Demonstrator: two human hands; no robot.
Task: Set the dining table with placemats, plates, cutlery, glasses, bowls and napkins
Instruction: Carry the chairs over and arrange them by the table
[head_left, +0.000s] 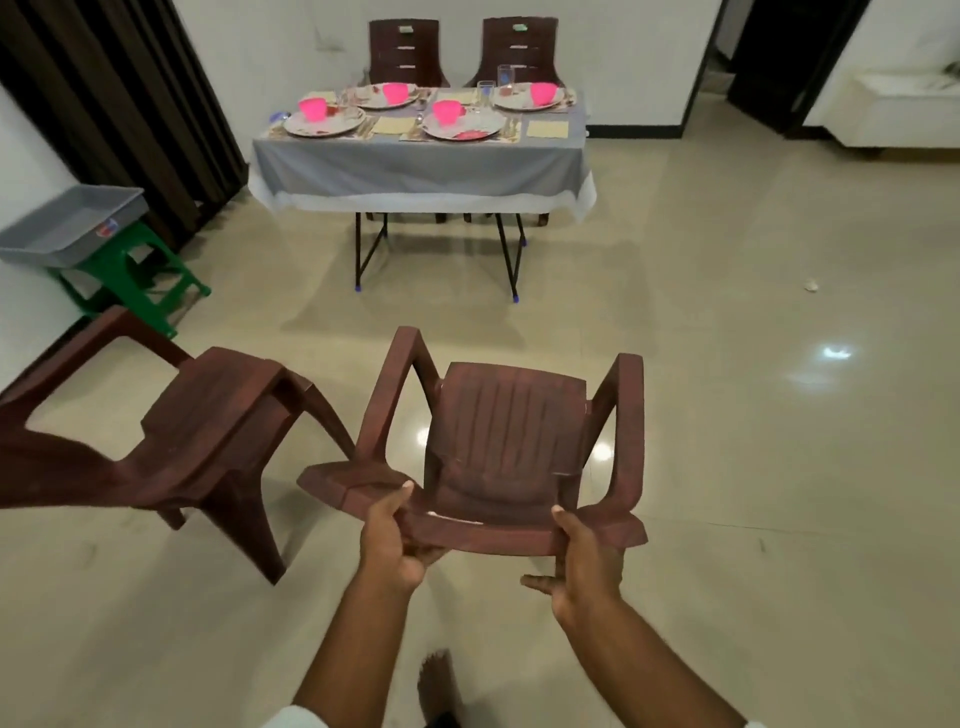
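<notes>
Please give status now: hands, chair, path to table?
Both hands, left and right, grip brown plastic armchair. Grey-clothed dining table ahead, set. Second brown chair at left.

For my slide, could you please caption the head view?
Both hands, left hand and right hand, carry a brown plastic armchair toward the set grey-clothed dining table.

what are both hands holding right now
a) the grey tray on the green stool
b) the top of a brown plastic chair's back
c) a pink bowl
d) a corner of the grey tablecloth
b: the left hand and the right hand each grip the top edge of the brown plastic chair, well short of the set table.
</notes>
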